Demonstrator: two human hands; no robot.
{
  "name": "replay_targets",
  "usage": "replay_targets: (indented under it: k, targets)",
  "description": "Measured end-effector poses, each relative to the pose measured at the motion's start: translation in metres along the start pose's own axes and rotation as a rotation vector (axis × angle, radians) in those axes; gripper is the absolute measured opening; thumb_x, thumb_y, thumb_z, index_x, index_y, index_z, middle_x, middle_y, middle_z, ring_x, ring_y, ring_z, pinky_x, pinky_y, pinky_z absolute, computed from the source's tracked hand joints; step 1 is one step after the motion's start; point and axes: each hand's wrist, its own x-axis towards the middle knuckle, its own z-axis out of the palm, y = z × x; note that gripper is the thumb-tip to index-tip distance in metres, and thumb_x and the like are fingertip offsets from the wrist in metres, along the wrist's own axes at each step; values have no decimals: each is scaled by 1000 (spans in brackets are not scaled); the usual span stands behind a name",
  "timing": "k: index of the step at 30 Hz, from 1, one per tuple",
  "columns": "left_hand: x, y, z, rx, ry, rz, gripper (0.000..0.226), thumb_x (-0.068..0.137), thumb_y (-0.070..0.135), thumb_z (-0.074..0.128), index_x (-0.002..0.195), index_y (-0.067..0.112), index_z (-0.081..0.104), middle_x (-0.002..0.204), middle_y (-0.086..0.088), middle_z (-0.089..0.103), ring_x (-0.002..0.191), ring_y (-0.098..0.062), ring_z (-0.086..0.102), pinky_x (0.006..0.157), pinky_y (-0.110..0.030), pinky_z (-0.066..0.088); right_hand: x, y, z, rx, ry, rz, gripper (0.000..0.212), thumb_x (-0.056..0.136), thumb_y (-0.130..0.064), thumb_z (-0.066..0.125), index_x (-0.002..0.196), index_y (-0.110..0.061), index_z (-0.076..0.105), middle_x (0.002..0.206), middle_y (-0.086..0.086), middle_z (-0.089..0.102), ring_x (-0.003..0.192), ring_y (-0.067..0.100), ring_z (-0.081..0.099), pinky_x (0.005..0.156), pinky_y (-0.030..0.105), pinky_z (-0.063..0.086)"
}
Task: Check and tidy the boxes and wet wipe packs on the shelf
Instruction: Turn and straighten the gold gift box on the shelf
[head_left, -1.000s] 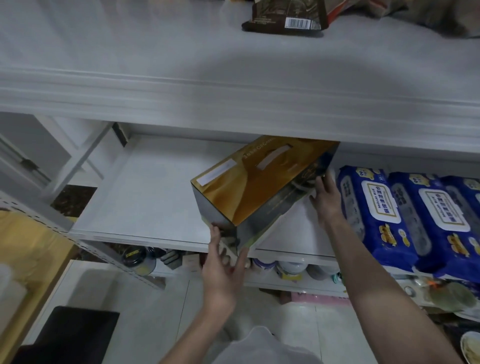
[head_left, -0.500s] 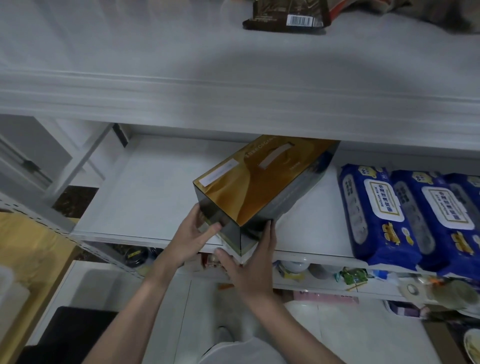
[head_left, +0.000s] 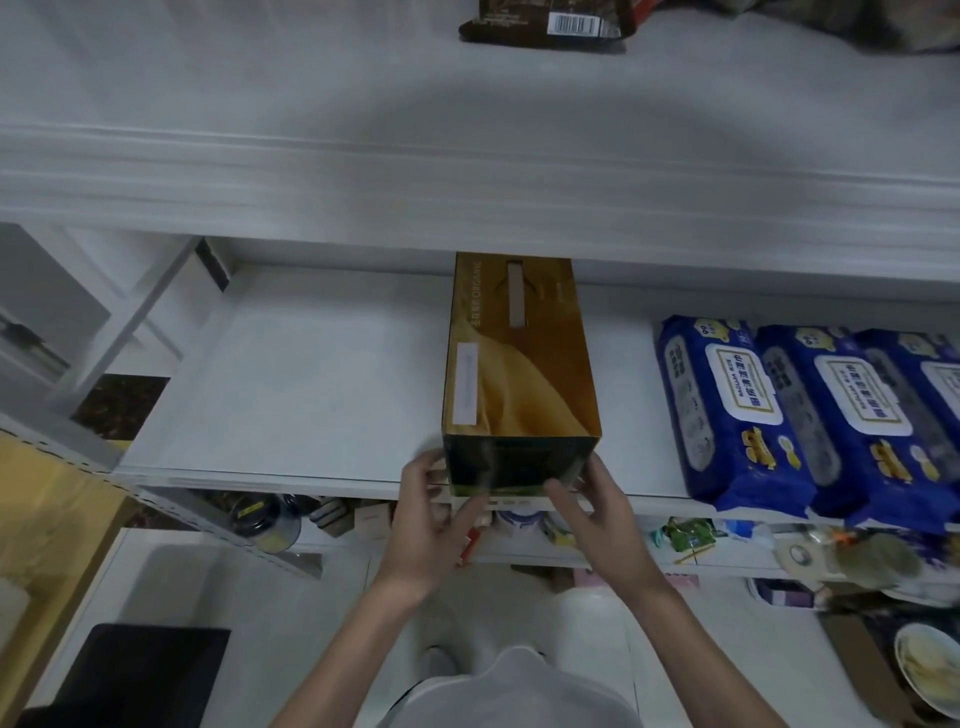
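Note:
A long gold box (head_left: 519, 384) with a dark front end lies square on the white middle shelf (head_left: 311, 395), its length running front to back. My left hand (head_left: 431, 525) cups its front-left corner and my right hand (head_left: 597, 514) its front-right corner, fingers on the dark end face. To the right, apart from the box, blue wet wipe packs (head_left: 727, 410) stand side by side in a row, the rightmost cut off by the frame edge.
The upper shelf's thick front edge (head_left: 467, 182) overhangs the box's far end; a dark bag (head_left: 545, 23) lies on top. Below are a jar (head_left: 270, 522), small packets and a tape roll (head_left: 797, 553). A black object (head_left: 140, 670) sits on the floor at left.
The box was angled, its far end pointing right; now it sits straight, front to back. My right hand came from the box's far side to its front-right corner.

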Motion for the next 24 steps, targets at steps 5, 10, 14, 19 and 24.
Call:
replay_targets:
  k: [5,10,14,19,24]
  targets:
    - [12,2,-17,103,-213,-6,92,80,59,70,156,33,25,151,15,47,140,-7,45,107,-29,50,-3,8,10,-12,13,52,61,99,-43,62,155,-36,38,151,-17,55,141,13,52,110,35,52]
    - [5,17,-5,181,-219,83,57,94,37,58,138,63,34,140,27,55,134,5,48,106,-16,45,-8,5,23,54,31,86,51,101,-46,55,150,-41,42,148,-17,58,138,13,55,109,39,53]
    - [1,10,-5,199,-182,59,56,97,29,60,144,50,37,144,15,56,138,-7,48,113,-44,45,-18,-10,26,73,52,98,47,97,-45,55,143,-47,43,145,-15,58,133,10,57,95,14,55]
    - [-14,20,-6,152,-102,44,57,96,25,64,146,39,40,140,13,57,133,-9,53,105,-35,52,-37,-38,23,75,134,87,44,89,-56,55,132,-52,49,137,-15,60,125,5,59,99,38,60]
    - [-16,53,-20,104,-80,179,68,95,25,66,155,32,33,157,7,42,147,-13,37,116,-49,41,-40,-72,4,95,176,-9,52,92,-64,58,138,-39,58,141,-17,56,136,11,54,106,40,55]
